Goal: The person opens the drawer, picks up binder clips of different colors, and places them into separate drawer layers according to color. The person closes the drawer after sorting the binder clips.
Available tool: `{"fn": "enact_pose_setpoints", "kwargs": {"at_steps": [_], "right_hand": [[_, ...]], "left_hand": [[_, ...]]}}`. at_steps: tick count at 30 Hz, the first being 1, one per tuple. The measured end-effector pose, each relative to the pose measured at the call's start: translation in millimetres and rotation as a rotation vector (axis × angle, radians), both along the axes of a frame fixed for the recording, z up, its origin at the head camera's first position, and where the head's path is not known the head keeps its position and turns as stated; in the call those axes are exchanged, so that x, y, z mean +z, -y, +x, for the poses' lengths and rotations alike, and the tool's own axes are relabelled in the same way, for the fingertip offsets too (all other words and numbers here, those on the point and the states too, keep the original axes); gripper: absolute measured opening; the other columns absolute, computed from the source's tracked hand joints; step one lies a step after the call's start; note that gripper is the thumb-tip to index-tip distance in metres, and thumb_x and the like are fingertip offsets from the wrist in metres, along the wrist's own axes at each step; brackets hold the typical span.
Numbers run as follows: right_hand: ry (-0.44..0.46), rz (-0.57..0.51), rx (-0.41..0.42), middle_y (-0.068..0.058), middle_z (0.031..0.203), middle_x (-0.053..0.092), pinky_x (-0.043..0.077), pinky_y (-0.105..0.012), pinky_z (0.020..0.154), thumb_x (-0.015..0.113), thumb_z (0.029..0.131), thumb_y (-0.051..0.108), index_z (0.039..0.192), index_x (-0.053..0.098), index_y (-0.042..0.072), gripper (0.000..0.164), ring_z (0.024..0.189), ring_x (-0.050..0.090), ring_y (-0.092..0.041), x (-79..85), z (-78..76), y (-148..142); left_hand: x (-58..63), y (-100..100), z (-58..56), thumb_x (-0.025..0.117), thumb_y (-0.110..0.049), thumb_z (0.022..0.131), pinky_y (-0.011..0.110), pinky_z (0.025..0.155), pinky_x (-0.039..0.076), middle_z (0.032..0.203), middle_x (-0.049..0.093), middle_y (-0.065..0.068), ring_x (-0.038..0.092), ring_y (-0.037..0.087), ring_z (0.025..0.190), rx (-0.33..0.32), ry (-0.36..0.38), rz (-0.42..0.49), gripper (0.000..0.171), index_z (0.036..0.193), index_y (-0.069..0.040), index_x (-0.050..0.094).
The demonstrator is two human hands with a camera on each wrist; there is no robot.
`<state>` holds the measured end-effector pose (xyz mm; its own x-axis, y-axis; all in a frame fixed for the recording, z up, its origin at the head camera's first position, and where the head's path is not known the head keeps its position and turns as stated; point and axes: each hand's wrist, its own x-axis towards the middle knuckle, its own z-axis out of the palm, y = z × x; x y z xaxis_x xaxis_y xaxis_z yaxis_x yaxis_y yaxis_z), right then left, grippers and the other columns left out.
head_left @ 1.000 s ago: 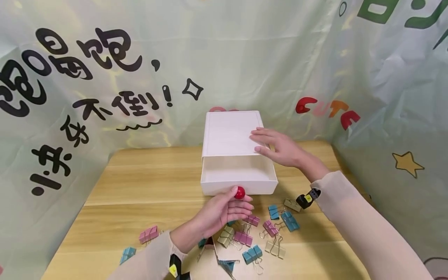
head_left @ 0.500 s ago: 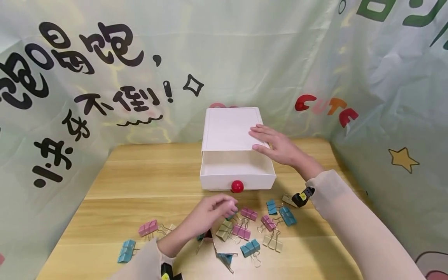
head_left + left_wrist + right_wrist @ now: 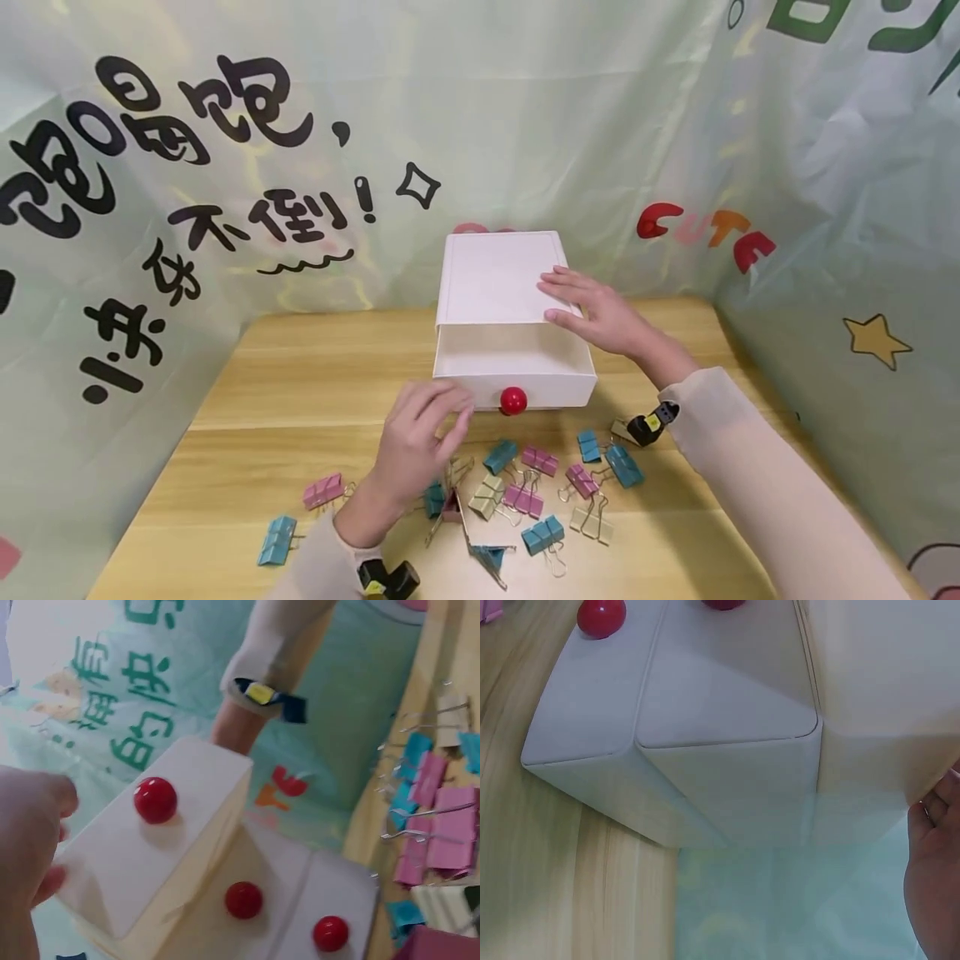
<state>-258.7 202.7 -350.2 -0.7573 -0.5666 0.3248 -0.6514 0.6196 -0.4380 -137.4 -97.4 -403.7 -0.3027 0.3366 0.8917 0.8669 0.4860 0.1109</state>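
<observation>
A white drawer box (image 3: 498, 279) stands at the back of the table with its top drawer (image 3: 551, 390) pulled out. The inside of that drawer shows only in part. A round red knob (image 3: 513, 400) sits on its front. My right hand (image 3: 600, 312) rests on the right side of the box's top, fingers extended. My left hand (image 3: 416, 437) is by the drawer's front left corner, fingers loosely bent and holding nothing; whether they touch it I cannot tell. In the left wrist view, two lower drawers with red knobs (image 3: 244, 900) sit below the pulled-out one.
Binder clips lie in front of the box, among them a blue clip (image 3: 543, 534), a pink clip (image 3: 523, 500) and a pale yellow clip (image 3: 487, 497). Further left lie another blue clip (image 3: 277, 540) and a pink one (image 3: 323, 491). A printed cloth (image 3: 525, 125) hangs behind the table.
My left hand has let go of the red knob, dropped back, then moved left and up to the drawer's front left corner. The right hand stays on the box; the drawer stays out.
</observation>
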Motion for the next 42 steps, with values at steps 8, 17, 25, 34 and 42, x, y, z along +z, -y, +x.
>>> {"fn": "enact_pose_setpoints", "kwargs": {"at_steps": [8, 17, 25, 34, 42], "right_hand": [[-0.003, 0.003, -0.011, -0.008, 0.154, 0.038, 0.017, -0.053, 0.116, 0.054, 0.099, 0.045, 0.146, 0.047, 0.01, 0.059, 0.146, 0.021, -0.025, -1.8, -0.8, -1.1], [-0.005, 0.001, -0.004, -0.006, 0.153, 0.039, 0.017, -0.051, 0.117, 0.054, 0.098, 0.047, 0.146, 0.048, 0.012, 0.06, 0.146, 0.021, -0.023, 4.2, -4.7, 1.6], [0.013, -0.002, -0.014, -0.007, 0.154, 0.038, 0.016, -0.051, 0.117, 0.055, 0.098, 0.046, 0.146, 0.047, 0.011, 0.06, 0.147, 0.02, -0.023, 2.5, -2.7, 0.8], [0.0, -0.001, -0.022, -0.006, 0.153, 0.039, 0.018, -0.052, 0.117, 0.055, 0.097, 0.047, 0.145, 0.048, 0.012, 0.06, 0.146, 0.022, -0.022, 2.6, -2.4, -2.2], [0.007, 0.005, -0.018, -0.005, 0.153, 0.038, 0.018, -0.052, 0.117, 0.055, 0.098, 0.047, 0.146, 0.048, 0.013, 0.059, 0.146, 0.022, -0.022, 2.1, -1.1, -0.6]], "left_hand": [[16.9, 7.9, -12.6, 0.072, -0.019, 0.09, 0.046, 0.108, 0.036, 0.109, 0.07, 0.009, 0.057, 0.034, 0.114, 0.116, 0.136, -0.144, 0.023, 0.108, -0.005, 0.072], [18.6, 16.9, -13.7, 0.075, -0.011, 0.086, 0.04, 0.104, 0.043, 0.117, 0.067, 0.01, 0.057, 0.029, 0.117, 0.098, 0.194, -0.162, 0.033, 0.117, -0.005, 0.068], [6.0, 48.7, -8.8, 0.072, -0.026, 0.091, 0.045, 0.095, 0.049, 0.127, 0.06, 0.011, 0.057, 0.027, 0.117, 0.166, 0.29, -0.145, 0.048, 0.133, -0.008, 0.058], [-11.7, 84.4, 1.1, 0.075, -0.024, 0.088, 0.05, 0.094, 0.049, 0.122, 0.064, 0.012, 0.059, 0.031, 0.113, 0.219, 0.436, -0.294, 0.045, 0.127, -0.007, 0.063], [-33.4, 111.4, 15.3, 0.071, -0.033, 0.09, 0.048, 0.091, 0.052, 0.121, 0.065, 0.009, 0.063, 0.03, 0.109, 0.257, 0.561, -0.465, 0.042, 0.126, -0.012, 0.064]]}}
